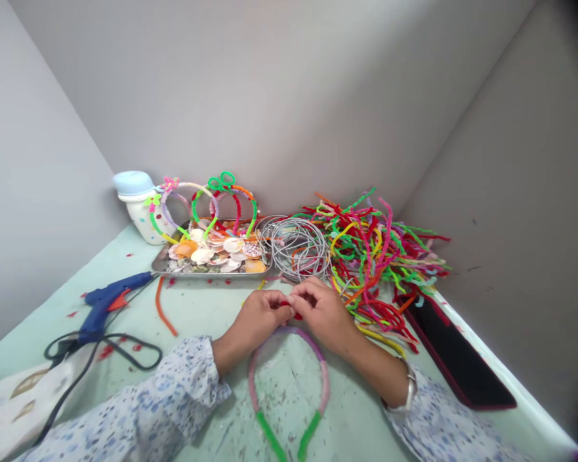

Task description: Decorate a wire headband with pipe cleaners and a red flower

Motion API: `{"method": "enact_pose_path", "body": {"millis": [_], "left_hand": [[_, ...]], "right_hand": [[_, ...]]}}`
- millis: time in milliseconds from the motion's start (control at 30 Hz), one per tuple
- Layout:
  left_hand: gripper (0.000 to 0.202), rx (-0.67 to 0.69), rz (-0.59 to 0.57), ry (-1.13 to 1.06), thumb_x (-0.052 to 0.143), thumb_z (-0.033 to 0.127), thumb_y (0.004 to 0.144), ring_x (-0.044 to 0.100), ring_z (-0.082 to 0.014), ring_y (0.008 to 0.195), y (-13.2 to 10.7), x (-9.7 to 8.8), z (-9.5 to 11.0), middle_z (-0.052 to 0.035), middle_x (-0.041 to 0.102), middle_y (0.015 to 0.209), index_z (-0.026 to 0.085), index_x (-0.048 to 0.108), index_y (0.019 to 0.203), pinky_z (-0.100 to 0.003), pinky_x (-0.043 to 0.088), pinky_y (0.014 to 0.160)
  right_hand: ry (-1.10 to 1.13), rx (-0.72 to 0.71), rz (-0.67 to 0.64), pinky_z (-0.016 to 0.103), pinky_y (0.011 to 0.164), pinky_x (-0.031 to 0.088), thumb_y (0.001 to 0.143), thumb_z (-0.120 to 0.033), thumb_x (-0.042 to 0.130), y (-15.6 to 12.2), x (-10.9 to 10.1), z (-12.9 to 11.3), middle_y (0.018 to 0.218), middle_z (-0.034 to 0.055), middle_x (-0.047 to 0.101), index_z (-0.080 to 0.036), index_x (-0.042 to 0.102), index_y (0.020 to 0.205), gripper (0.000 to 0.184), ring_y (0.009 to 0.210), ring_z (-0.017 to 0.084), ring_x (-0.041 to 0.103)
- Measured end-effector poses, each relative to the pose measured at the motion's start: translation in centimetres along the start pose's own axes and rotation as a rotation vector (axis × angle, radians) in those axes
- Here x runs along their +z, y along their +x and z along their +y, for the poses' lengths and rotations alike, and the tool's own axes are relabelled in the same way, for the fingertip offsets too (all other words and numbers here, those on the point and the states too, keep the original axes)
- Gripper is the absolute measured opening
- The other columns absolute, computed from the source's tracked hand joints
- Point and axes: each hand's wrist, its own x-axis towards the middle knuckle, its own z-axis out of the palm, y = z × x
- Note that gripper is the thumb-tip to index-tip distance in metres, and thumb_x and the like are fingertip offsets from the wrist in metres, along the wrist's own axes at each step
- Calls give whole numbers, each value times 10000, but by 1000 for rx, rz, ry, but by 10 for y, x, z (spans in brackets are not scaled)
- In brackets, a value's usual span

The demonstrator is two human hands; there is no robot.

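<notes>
My left hand (262, 314) and my right hand (322, 313) meet above the middle of the table, fingertips pinched together. Between them is a small piece of red pipe cleaner (297, 316), mostly covered by the fingers. Just below the hands a headband (325, 378) lies on the table, wrapped in purple, pink and green, its green ends towards me. The top of its arch is close under my fingertips; whether they touch it I cannot tell.
Behind stand a metal tray (212, 275) of seashells with finished headbands, a bottle (144, 212), coiled grey wire (301, 247) and piled pipe cleaners (366, 256). At left lie a blue glue gun (96, 314) with its cord and an orange strip (162, 308). A black flat case (455, 353) is right.
</notes>
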Motion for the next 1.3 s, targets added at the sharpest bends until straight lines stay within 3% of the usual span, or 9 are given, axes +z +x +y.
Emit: {"method": "enact_pose_path", "body": {"millis": [300, 500, 600, 800, 1033, 1167, 1300], "left_hand": [[120, 10, 58, -149, 649, 245, 715, 446, -93, 534, 0, 3, -1, 9, 550, 594, 125, 646, 721, -234, 329, 536], [183, -40, 21, -290, 664, 302, 735, 472, -89, 556, 2, -1, 4, -10, 589, 656, 123, 644, 766, -229, 349, 553], [228, -61, 31, -332, 640, 341, 763, 492, -96, 575, 4, -3, 2, -19, 583, 654, 114, 633, 746, -225, 358, 557], [193, -60, 58, -320, 626, 298, 761, 498, -105, 565, 5, -1, -4, -20, 580, 623, 113, 622, 705, -231, 375, 568], [181, -39, 21, -353, 634, 296, 755, 496, -102, 576, 3, -1, 1, -17, 582, 645, 119, 630, 723, -227, 381, 577], [151, -5, 1, -226, 659, 272, 730, 467, -91, 553, 0, 0, 5, 4, 565, 625, 122, 634, 732, -218, 354, 548], [166, -48, 3, -128, 637, 257, 732, 418, -84, 498, -2, 2, 7, 28, 507, 538, 133, 587, 633, -224, 306, 509]], "right_hand": [[357, 267, 35, 267, 634, 428, 840, -338, 514, -2, 13, -9, 704, 0, 585, -179, 572, 750, 192, 674, 152, 534], [484, 309, 19, 212, 444, 338, 861, -466, 478, -1, 7, 1, 581, -48, 522, -192, 552, 897, 286, 470, 99, 442], [469, 316, 35, 209, 428, 345, 867, -485, 457, -2, 6, 4, 565, -47, 532, -193, 543, 882, 304, 443, 96, 446], [383, 274, 52, 213, 434, 375, 794, -378, 587, -3, 12, 1, 620, -27, 591, -197, 575, 826, 185, 492, 114, 514], [421, 327, 27, 206, 412, 333, 805, -363, 567, 0, 7, -3, 560, -43, 547, -190, 573, 797, 173, 435, 94, 445], [406, 239, 45, 219, 514, 401, 817, -355, 557, 2, 2, -1, 670, -26, 587, -191, 600, 853, 174, 555, 109, 507], [222, 192, 19, 255, 625, 427, 810, -315, 555, 3, 2, 1, 709, -1, 612, -177, 629, 753, 167, 664, 141, 544]]}}
